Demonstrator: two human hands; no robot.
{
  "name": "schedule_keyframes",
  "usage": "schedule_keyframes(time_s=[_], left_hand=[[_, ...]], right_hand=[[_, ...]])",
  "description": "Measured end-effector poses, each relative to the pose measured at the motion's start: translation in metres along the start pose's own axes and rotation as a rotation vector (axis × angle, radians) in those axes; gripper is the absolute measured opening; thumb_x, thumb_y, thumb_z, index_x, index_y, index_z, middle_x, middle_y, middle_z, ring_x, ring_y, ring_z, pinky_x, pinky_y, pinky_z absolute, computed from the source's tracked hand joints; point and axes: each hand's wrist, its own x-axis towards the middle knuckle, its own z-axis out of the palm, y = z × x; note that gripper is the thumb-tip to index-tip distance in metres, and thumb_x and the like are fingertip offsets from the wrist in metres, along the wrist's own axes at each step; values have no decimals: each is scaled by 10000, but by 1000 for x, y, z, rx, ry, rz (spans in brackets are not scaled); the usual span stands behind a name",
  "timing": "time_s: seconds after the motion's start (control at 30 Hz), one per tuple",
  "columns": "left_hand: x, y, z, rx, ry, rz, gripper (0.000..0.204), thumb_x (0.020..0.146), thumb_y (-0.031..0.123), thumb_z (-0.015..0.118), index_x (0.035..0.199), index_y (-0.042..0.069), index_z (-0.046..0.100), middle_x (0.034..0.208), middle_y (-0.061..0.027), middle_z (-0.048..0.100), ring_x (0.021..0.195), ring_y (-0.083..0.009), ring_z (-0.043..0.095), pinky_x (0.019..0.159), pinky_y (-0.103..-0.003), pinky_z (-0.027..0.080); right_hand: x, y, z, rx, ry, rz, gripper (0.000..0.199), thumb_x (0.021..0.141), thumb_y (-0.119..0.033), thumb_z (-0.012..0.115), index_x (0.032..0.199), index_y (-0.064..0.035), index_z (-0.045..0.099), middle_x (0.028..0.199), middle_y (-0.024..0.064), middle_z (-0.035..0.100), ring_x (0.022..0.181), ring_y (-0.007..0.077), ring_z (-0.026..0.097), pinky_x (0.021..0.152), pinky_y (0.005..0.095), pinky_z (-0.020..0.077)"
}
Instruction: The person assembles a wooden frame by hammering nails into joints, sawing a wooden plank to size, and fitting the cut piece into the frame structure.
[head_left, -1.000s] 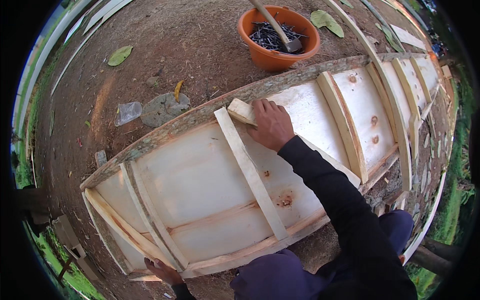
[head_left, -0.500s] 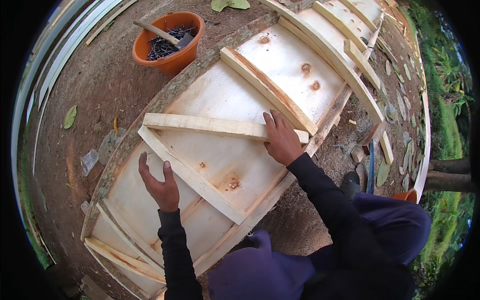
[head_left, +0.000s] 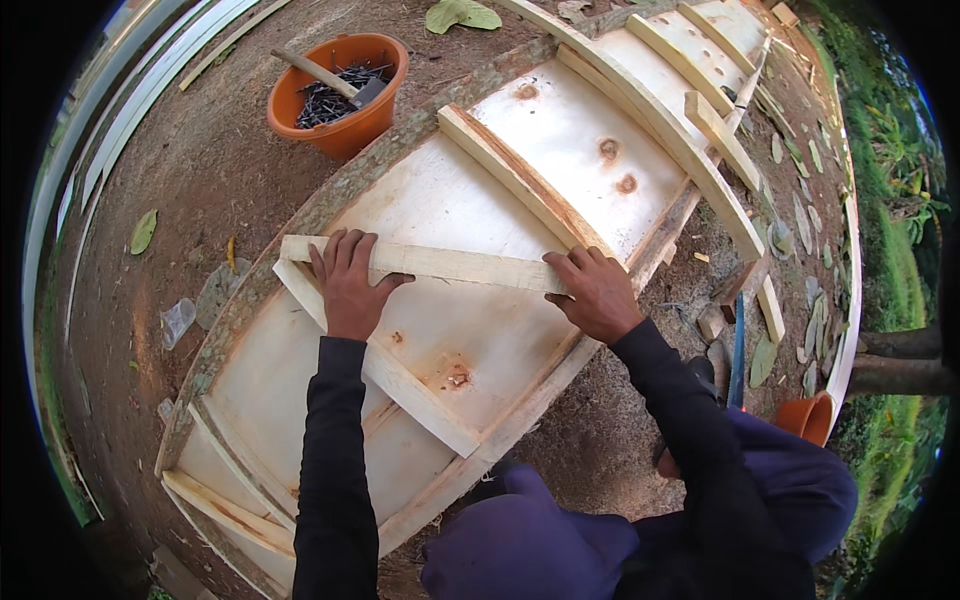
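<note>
A pale wooden batten (head_left: 460,264) lies slantwise across a long, tapering wooden frame with a pale board bottom (head_left: 420,320). My left hand (head_left: 352,290) grips its left end, fingers over the far edge and thumb along the near side. At the right end, my right hand (head_left: 598,292) is closed around the wood, its fingertips on top. Beneath the batten's left end, a fixed-looking crosspiece (head_left: 415,395) runs toward the near side of the frame. Another crosspiece (head_left: 520,180) with a brown edge sits just beyond the batten; its near end comes close to my right hand.
An orange bucket (head_left: 345,138) beyond the frame holds dark nails and a hammer (head_left: 325,75). A long curved strip (head_left: 660,110) and a short wood piece (head_left: 722,140) rest across the far part. Near my leg are a blue saw-like blade (head_left: 737,355) and another orange container (head_left: 803,418).
My left hand has come up and right from open air onto the batten's left end. My right hand has shifted slightly right and down, to the batten's right end.
</note>
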Motion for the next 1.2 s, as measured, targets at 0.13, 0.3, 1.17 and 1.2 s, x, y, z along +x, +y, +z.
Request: schedule_keyframes(time_s=[0.13, 0.3, 1.17, 1.2], left_hand=[[0, 7, 5, -121, -45, 39, 695, 731, 467, 877, 1249, 57, 662, 1291, -103, 608, 1351, -334, 471, 1236, -608, 234], [-4, -4, 0, -148, -107, 33, 693, 743, 451, 866, 1271, 54, 654, 1301, -97, 596, 1333, -324, 476, 1255, -608, 228], [39, 65, -3, -67, -399, 285, 900, 748, 260, 916, 1497, 34, 470, 1473, -185, 536, 1426, -390, 439, 1205, -535, 319], [46, 76, 0, -81, -429, 318, 918, 740, 262, 923, 1499, 27, 463, 1468, -193, 536, 1416, -396, 447, 1190, -526, 344]], right_hand=[[-8, 11, -17, -1, -38, -11, 595, 800, -218, 852, 1331, -96, 613, 1061, 104, 664, 1018, 319, 635, 822, 454, 518], [-7, -4, 0, 70, -38, 5, 601, 787, -209, 860, 1329, -98, 627, 1038, 116, 663, 1011, 343, 635, 860, 460, 531], [-7, -5, 47, 14, 341, 150, 282, 898, -103, 627, 1170, -36, 657, 959, 57, 652, 976, 225, 602, 902, 356, 475], [-6, -2, 50, 33, 384, 136, 212, 886, -113, 638, 1086, -50, 673, 923, 51, 653, 966, 222, 608, 885, 355, 475]])
